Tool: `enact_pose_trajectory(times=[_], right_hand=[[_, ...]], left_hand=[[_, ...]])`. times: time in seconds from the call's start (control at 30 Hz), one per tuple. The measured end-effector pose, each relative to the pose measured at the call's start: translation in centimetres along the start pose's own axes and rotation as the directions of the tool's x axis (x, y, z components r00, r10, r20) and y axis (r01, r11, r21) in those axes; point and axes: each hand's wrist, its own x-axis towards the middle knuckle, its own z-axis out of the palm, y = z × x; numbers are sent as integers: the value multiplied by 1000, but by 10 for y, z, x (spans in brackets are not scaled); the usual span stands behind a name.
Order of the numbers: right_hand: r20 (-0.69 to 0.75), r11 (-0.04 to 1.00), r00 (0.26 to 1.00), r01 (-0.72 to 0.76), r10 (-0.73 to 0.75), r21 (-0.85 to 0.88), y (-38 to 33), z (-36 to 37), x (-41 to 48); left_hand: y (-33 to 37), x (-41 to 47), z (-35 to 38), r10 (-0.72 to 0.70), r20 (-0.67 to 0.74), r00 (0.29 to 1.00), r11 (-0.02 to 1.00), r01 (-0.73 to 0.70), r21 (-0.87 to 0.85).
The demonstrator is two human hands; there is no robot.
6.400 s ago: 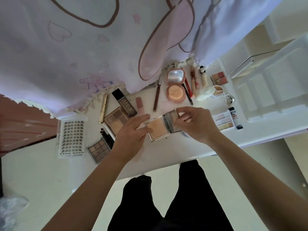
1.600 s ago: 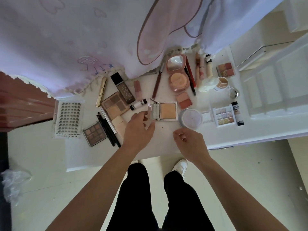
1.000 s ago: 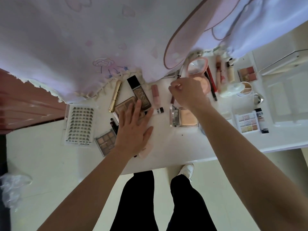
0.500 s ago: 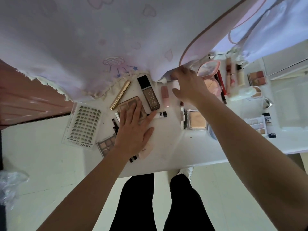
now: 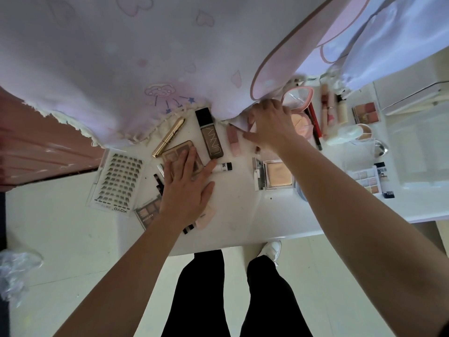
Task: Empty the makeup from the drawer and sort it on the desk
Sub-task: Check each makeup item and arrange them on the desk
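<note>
The left grip [image 5: 187,188] stays spread flat on the brown palette [image 5: 177,150]. The right grip [image 5: 269,122] has moved back to the curtain [image 5: 145,69] hem; whether it pinches anything is unclear.

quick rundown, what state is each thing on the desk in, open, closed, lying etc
square compact, open, lid stood up on its left
round pink compact, open, mirror lid raised
foundation bottle, lying flat, cap on
gold tube, lying flat, closed
left hand, flat on brown palette
right hand, at the curtain hem, grip unclear
</note>
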Motion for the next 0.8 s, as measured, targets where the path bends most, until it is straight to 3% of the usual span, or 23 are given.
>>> enact_pose_trajectory(times=[0.07,0.27,0.4,0.5,0.57,0.7,0.8], right_hand=[[9,1000,1000,-2,3,-27,-5,-9,-9],[29,993,999,-32,29,113,-11,-26,-32],[103,941,993,-89,58,327,-2,-40,-42],[-11,847,990,-116,142,519,18,-34,-55],[-63,720,971,-127,232,683,30,-27,-68],[30,298,900,-176,436,938,35,-20,-97],[148,37,881,-184,449,982,35,-15,-114]], left_hand=[[-1,-2,1,-31,-1,1000,999,31,-8],[-8,-4,1,-89,0,996,996,89,2],[-6,-3,-2,-111,4,994,994,111,-11],[3,3,-11,-144,-70,987,986,137,-93],[13,15,-19,-50,-119,992,992,36,-117],[32,46,-26,216,-92,972,975,-220,-27],[36,56,-22,235,-37,971,970,-236,-60]])
